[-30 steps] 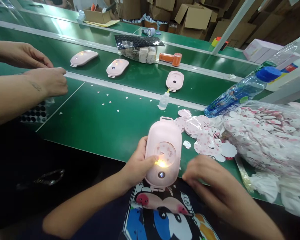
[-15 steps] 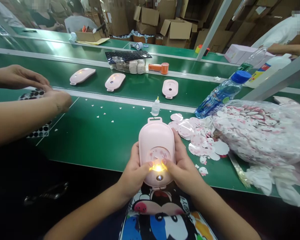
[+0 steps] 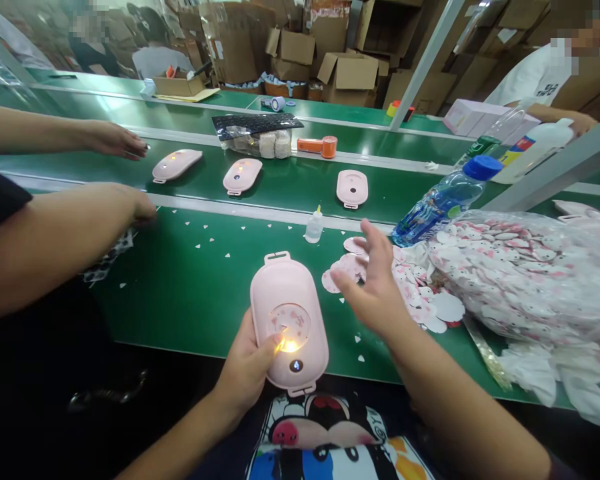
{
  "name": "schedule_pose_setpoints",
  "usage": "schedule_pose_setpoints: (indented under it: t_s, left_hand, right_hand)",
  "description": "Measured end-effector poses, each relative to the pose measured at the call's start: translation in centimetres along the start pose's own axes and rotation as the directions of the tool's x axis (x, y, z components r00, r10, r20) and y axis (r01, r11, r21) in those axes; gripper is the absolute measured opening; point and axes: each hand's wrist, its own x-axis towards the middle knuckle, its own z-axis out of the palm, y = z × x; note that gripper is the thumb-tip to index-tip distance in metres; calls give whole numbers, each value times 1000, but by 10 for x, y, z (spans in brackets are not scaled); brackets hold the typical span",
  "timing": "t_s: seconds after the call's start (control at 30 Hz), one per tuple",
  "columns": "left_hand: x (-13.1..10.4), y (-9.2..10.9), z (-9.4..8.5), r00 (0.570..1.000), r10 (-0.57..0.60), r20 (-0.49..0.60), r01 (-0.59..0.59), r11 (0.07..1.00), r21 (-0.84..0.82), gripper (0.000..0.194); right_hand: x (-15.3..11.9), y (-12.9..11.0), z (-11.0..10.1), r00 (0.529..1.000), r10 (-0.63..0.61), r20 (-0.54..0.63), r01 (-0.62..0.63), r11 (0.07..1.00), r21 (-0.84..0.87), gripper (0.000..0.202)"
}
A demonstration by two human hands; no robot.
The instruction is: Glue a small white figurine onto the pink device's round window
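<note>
Left hand (image 3: 247, 367) fingers grip one pink case (image 3: 289, 320); right hand (image 3: 375, 287) spread open, empty, over round stickers (image 3: 430, 303); three more cases (image 3: 352, 188) beyond.

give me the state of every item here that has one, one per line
pink case: held in left hand, light glowing
right hand: open, empty, over the sticker pile
water bottle: lying tilted, blue cap on
glue bottle: upright, capped
sticker bag: full
three pink cases on belt: lying flat

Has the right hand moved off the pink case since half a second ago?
Yes. The right hand has left the pink case and gone right, open, toward the sticker pile on the table.
</note>
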Motion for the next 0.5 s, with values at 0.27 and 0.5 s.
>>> schedule_pose_setpoints:
  t_s: [0.27, 0.5]
  left_hand:
    - [-8, 4, 9, 998, -32, 45, 33, 999, -19, 44]
    - [-12, 6, -12, 1000, -12, -13, 12, 1000, -14, 46]
  right_hand:
    - [102, 37, 51, 888, 410, 207, -252, 811, -528, 85]
    - [55, 21, 18, 975, -9, 223, -8, 997, 77, 46]
